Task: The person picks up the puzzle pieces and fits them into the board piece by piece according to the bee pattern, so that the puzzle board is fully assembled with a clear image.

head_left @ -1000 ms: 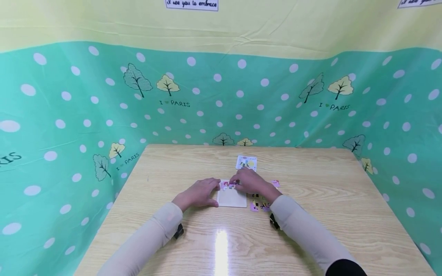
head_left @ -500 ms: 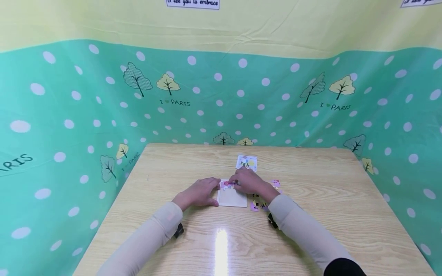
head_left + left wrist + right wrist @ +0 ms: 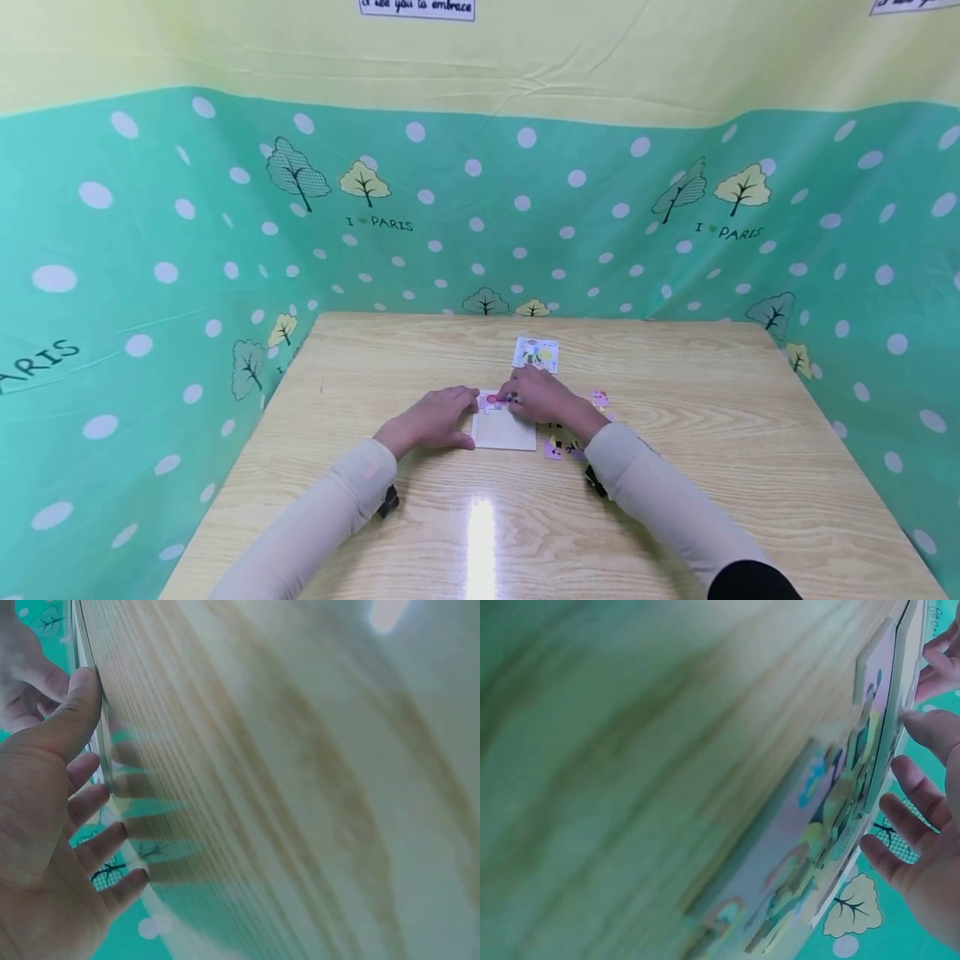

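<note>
A pale puzzle board (image 3: 502, 432) lies flat mid-table. My left hand (image 3: 435, 417) rests against its left edge, thumb (image 3: 75, 705) on the rim and fingers straight. My right hand (image 3: 543, 398) reaches over the board's far edge, its fingertips pressing a pink and red puzzle piece (image 3: 495, 402) set in the top row. In the right wrist view the right hand's fingers (image 3: 907, 825) are spread beside the board (image 3: 909, 667), with loose pieces (image 3: 832, 802) close by.
Several loose puzzle pieces (image 3: 564, 442) lie right of the board, one pink piece (image 3: 598, 398) farther out. A picture card (image 3: 536, 354) lies behind the hands. Green dotted cloth (image 3: 187, 275) walls the wooden table (image 3: 712, 417) on three sides.
</note>
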{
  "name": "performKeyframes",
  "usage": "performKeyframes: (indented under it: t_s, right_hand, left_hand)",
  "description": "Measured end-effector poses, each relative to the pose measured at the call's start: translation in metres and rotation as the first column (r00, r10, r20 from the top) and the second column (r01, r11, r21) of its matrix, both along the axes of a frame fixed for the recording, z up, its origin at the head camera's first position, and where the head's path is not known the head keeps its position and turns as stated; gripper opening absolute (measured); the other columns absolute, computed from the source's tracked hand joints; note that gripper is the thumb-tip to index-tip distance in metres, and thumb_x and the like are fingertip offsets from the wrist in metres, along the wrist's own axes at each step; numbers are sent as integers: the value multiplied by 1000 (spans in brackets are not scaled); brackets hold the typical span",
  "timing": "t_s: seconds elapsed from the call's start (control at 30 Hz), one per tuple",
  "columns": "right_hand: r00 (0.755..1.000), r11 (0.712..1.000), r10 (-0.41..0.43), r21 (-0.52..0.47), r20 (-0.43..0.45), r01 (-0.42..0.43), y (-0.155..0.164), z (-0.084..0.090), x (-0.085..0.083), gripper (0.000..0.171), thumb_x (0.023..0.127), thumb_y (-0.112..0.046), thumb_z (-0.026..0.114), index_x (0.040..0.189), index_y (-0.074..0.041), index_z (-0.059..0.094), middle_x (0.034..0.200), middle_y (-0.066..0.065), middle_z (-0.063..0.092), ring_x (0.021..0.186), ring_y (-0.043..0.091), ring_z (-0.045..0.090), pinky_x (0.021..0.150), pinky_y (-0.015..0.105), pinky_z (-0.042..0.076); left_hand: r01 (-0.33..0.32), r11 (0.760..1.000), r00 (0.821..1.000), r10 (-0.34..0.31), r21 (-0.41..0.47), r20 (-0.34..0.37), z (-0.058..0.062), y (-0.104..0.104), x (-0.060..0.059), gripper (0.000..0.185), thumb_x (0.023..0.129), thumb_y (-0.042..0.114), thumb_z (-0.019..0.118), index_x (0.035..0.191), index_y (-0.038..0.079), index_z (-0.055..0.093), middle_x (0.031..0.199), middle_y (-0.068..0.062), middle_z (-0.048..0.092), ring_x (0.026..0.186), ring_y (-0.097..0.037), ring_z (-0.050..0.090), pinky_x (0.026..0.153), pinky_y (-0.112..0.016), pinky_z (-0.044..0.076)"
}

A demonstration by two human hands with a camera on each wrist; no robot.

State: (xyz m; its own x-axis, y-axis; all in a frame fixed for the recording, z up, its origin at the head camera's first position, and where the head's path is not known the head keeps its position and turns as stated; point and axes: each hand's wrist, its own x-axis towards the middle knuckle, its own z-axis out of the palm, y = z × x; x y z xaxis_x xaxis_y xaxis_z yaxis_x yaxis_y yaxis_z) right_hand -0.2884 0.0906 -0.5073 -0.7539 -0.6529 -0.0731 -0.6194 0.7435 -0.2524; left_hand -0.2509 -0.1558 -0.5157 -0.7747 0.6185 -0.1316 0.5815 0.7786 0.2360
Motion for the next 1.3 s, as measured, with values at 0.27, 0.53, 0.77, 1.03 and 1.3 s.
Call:
performKeyframes:
  t_s: [0.27,0.53,0.77,1.03,1.3]
  right_hand:
    - [1000,1000,17,-10,22,-17,3,8,5,32,96,-21,65,127,-19,72,120,7,69,109,24,59,97,44,51]
    - [1000,999,-10,-51,11,11,20,6,4,32,96,-21,65,127,-16,71,123,4,71,118,25,60,108,46,49]
    - [1000,996,-21,-82,-1,21,41,8,3,34,95,-21,66,128,-12,70,124,6,72,118,27,62,110,49,48]
    - [999,995,-49,-93,-15,47,64,9,6,34,96,-24,67,127,-11,70,123,8,72,118,28,62,108,50,50]
    - [994,986,-106,-125,25,108,87,7,9,33,96,-23,69,126,-11,70,120,8,70,115,29,62,103,49,53]
  left_hand:
    - [2,1000,1000,-2,-23,9,-1,0,-1,65,84,60,74,130,17,56,158,-8,46,146,-29,44,118,-51,41]
    - [-5,1000,1000,5,-16,10,0,1,1,63,84,59,74,129,17,57,158,-8,46,146,-29,45,118,-52,42]
    - [-2,1000,1000,3,-21,2,-1,1,1,64,84,59,74,129,17,57,159,-8,45,147,-30,44,119,-51,41]
    - [6,1000,1000,-6,-16,-1,-1,-1,1,64,84,58,74,129,16,57,159,-10,45,147,-31,43,119,-52,40]
    - [-4,1000,1000,4,-20,0,-3,-1,0,66,84,59,74,132,17,57,160,-8,44,148,-29,41,120,-51,39]
